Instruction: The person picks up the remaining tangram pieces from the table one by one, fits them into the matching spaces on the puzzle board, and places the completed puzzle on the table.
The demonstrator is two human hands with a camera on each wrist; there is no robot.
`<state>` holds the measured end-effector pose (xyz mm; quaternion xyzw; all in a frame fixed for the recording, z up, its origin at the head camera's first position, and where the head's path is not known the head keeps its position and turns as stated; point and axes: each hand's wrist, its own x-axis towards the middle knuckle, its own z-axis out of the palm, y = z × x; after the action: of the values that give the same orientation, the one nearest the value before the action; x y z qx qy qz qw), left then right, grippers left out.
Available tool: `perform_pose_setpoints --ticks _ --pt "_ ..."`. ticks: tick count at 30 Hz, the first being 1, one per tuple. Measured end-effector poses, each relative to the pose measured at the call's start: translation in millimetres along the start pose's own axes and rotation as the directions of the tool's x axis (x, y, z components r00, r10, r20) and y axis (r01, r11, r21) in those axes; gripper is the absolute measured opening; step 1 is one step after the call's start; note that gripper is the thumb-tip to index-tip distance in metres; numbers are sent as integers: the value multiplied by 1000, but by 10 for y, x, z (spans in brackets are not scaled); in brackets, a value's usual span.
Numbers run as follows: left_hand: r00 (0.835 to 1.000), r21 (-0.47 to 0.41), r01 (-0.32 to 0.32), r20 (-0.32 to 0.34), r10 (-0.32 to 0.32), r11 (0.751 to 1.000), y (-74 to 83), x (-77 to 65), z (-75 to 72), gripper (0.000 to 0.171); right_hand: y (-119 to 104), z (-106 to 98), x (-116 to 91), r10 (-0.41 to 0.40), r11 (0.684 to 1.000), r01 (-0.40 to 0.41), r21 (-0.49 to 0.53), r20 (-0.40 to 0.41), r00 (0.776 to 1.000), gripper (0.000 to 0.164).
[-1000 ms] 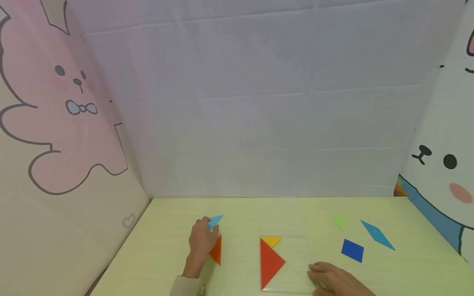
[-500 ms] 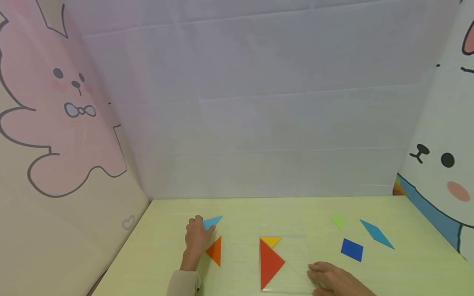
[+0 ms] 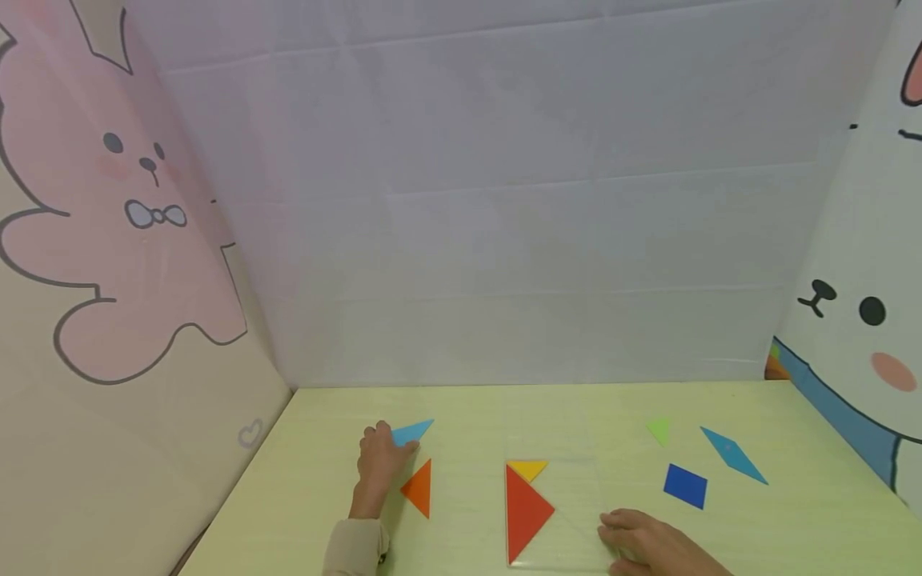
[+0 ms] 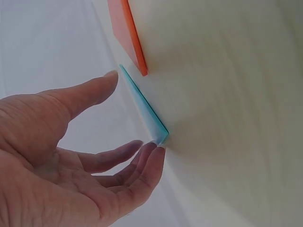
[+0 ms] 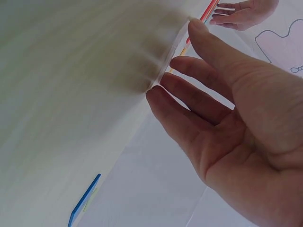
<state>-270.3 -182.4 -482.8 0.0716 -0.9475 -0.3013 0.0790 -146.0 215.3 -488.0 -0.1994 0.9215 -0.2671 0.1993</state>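
My left hand (image 3: 382,460) is at a light blue triangle tile (image 3: 410,434) lying on the table. In the left wrist view, its fingertips (image 4: 160,150) meet one corner of the tile (image 4: 147,111), while the thumb stands off near the other end. An orange triangle tile (image 3: 419,490) lies just nearer to me. My right hand (image 3: 651,544) rests with loosely bent fingers at the right edge of a clear square tray (image 3: 562,569). A large red triangle (image 3: 526,516) and a small yellow triangle (image 3: 528,469) sit together along the tray's left side.
Right of the tray lie a dark blue square tile (image 3: 685,486), a light green triangle (image 3: 659,431) and a blue parallelogram (image 3: 735,455). A pale sheet (image 3: 533,240) stands behind the table (image 3: 461,408), with printed cartoon panels at both sides.
My left hand has drawn back to the left, uncovering more of the light blue triangle and the whole orange one. The right hand has stayed at the tray's edge.
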Motion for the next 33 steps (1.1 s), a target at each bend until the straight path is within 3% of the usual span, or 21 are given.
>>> perform_pose_setpoints --ticks 9,24,33 --pt "1000 12 9 10 -9 1000 -43 56 -17 41 -16 14 20 22 1000 -22 17 -3 1000 53" --pt "999 3 -28 32 28 1000 -140 100 -32 43 10 22 15 -1 1000 1 23 -11 1000 53" --pt "999 17 -33 36 32 999 -123 95 -42 42 5 23 19 10 999 -9 34 -14 1000 53"
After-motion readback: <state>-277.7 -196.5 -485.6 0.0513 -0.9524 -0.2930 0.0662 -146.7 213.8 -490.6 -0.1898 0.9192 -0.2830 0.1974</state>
